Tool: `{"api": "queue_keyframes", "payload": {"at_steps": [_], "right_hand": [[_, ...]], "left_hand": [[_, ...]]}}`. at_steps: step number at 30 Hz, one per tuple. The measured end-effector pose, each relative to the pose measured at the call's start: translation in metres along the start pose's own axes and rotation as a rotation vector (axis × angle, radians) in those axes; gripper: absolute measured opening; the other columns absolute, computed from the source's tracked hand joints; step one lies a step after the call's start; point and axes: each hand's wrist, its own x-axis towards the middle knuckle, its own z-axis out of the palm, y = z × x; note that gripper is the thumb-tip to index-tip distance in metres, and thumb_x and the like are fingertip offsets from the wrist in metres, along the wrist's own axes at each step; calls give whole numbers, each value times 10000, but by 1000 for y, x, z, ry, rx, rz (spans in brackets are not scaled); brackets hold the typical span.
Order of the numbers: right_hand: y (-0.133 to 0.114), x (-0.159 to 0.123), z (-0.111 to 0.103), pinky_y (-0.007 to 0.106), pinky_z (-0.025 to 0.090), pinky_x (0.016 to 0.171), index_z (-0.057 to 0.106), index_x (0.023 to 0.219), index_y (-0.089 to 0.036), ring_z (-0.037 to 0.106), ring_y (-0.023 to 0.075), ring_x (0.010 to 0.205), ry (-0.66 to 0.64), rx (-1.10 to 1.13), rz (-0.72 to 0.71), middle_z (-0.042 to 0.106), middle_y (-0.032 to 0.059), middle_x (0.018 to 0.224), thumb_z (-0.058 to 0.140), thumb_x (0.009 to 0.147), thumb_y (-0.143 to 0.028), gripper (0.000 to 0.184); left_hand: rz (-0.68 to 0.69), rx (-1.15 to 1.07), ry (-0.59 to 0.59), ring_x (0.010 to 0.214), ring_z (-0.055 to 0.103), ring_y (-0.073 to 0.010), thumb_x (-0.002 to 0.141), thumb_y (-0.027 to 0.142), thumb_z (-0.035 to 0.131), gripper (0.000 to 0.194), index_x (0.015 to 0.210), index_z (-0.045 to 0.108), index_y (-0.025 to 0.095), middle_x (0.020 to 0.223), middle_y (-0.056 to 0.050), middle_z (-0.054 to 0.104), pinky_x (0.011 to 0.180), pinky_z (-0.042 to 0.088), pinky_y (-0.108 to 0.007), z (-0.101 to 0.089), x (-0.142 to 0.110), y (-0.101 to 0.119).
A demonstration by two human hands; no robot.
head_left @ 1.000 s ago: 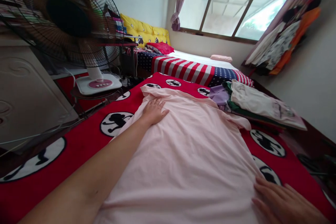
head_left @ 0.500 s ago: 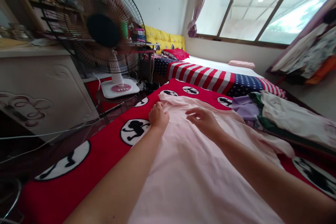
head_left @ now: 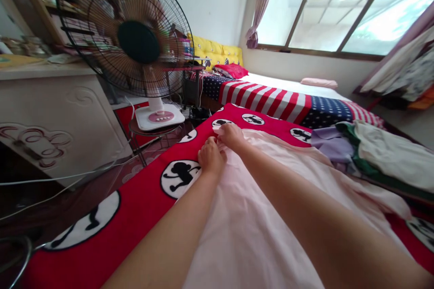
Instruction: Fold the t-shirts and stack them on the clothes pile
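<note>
A pale pink shirt lies spread over a red blanket printed with black monkey figures in white ovals. My left hand is closed on the shirt's far left edge, its fingers curled into the cloth. Just beyond it, my right hand pinches the same edge, and a small flap of fabric sticks out past the fingertips. Both hands are close together, nearly touching. The shirt's sleeve stretches out at the right, and part of the garment is hidden under my right forearm.
A running fan stands on a stool at the left, beside a white cabinet. Folded clothes lie at the right. Behind is a bed with a flag-patterned cover. White cables cross the floor at the left.
My right hand has moved left and away from me, from hovering over the shirt to gripping its edge beside my left hand. The view has shifted slightly.
</note>
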Motion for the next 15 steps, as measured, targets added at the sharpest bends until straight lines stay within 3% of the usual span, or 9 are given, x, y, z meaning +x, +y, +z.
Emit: {"api": "queue_keyframes", "payload": {"at_steps": [2, 4, 6, 7, 8, 10, 15], "right_hand": [[10, -6, -19, 388, 489, 860, 666, 804, -171, 634, 262, 935, 77, 15, 4, 689, 76, 885, 609, 719, -158, 103], [26, -21, -40, 340, 512, 804, 637, 867, -184, 629, 197, 870, 225, 163, 23, 661, 37, 873, 525, 778, -208, 145], [49, -46, -56, 298, 533, 733, 606, 850, -187, 618, 152, 785, 470, 584, 117, 632, 3, 825, 555, 746, -255, 135], [61, -61, -62, 285, 540, 711, 596, 812, -186, 614, 141, 759, 505, 751, 231, 623, -5, 803, 595, 714, -279, 135], [73, -76, -67, 267, 543, 684, 594, 783, -185, 611, 132, 728, 493, 831, 374, 616, -13, 774, 634, 658, -262, 152], [91, -106, -75, 254, 550, 637, 574, 746, -176, 611, 129, 672, 471, 844, 501, 599, -12, 721, 661, 587, -198, 182], [92, -149, -85, 286, 584, 680, 580, 847, -167, 671, 172, 756, 338, 775, 586, 656, 52, 856, 662, 600, -167, 260]], "left_hand": [[23, -9, 57, 1103, 578, -258, 769, 252, 657, 487, 1218, 487, 173, 1194, -121, 601, 864, 446, -340, -1, -1, 0], [58, -20, 83, 1110, 562, -257, 760, 282, 668, 489, 1215, 516, 192, 1184, -106, 604, 877, 443, -342, 0, -2, 0], [123, -24, 30, 1054, 583, -248, 764, 287, 660, 381, 1134, 589, 233, 1084, -69, 652, 872, 443, -341, 1, -3, 0], [159, -20, -13, 1014, 598, -242, 774, 275, 644, 307, 1080, 623, 250, 1031, -54, 670, 857, 448, -336, 2, -3, -1], [193, -14, -53, 976, 613, -235, 789, 260, 622, 245, 1033, 649, 262, 989, -43, 682, 834, 454, -328, 3, -2, -1], [242, 6, -103, 930, 631, -226, 819, 240, 575, 202, 992, 674, 273, 962, -34, 689, 785, 467, -311, 5, -3, -2], [303, 57, -130, 950, 630, -239, 848, 227, 504, 251, 1030, 674, 261, 1017, -52, 666, 778, 479, -317, 1, -8, 0]]}}
